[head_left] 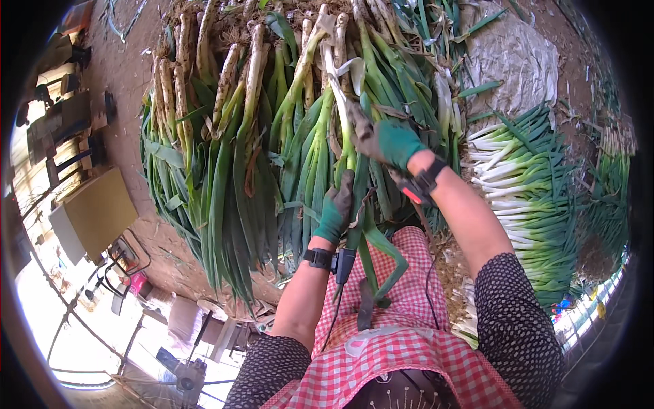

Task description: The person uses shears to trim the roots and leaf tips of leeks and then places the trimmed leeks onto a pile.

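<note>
My left hand (335, 210), in a green glove with grey fingers, is closed round the green leaves of a leek (343, 123). The leek's white stalk points away from me, toward the pile, and its long leaves hang down over my apron. My right hand (388, 141), gloved the same way, is at the right side of the white stalk with its fingers drawn together. Whatever lies between those fingers is hidden. A pale loose strip of outer leaf (355, 73) curls off near the upper part of the stalk.
Untrimmed leeks with dirty roots form a big pile (218, 157) ahead and left. Cleaned leeks (514, 204) lie in a stacked row at right, below a pale plastic sheet (511, 61). A tan box (95, 213) stands at left. My checked apron (409, 307) covers my lap.
</note>
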Available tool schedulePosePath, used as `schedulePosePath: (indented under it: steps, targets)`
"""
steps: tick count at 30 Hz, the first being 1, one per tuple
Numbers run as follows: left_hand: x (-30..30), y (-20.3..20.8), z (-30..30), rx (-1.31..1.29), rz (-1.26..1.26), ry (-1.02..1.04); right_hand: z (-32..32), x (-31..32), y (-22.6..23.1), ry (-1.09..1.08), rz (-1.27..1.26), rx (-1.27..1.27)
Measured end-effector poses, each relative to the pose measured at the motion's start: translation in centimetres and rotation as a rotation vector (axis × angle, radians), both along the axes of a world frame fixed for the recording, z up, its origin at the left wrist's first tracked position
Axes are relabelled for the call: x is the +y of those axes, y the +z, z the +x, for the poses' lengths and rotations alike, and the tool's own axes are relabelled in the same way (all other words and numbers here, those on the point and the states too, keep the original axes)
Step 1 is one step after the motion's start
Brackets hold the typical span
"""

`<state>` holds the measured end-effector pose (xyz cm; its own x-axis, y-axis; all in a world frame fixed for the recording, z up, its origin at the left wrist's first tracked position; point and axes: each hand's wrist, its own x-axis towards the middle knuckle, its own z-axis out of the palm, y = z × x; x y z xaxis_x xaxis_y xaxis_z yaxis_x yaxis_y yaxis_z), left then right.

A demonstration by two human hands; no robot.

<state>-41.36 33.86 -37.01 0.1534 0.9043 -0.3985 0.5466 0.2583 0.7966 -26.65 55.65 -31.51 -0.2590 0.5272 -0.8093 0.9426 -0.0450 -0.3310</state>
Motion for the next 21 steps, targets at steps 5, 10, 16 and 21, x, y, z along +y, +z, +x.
schedulePosePath:
  steps: [5,10,16,21]
  targets:
    - [-0.6,-0.4,3.3,-0.319,0.019,0.301,3.6,-0.5,-5.6,0.133,-0.001,0.133]
    - [-2.1,-1.2,2.0,0.181,0.115,-0.110,-1.0,1.9,-3.5,-0.044,-0.002,0.204]
    - [3.6,3.3,6.6,-0.279,-0.407,-0.050,10.8,-4.1,-4.3,-0.178,0.343,0.158]
    - [8.5,0.0,-2.4,0.625,0.037,0.374,26.1,-5.0,0.2,-0.281,0.405,-0.068]
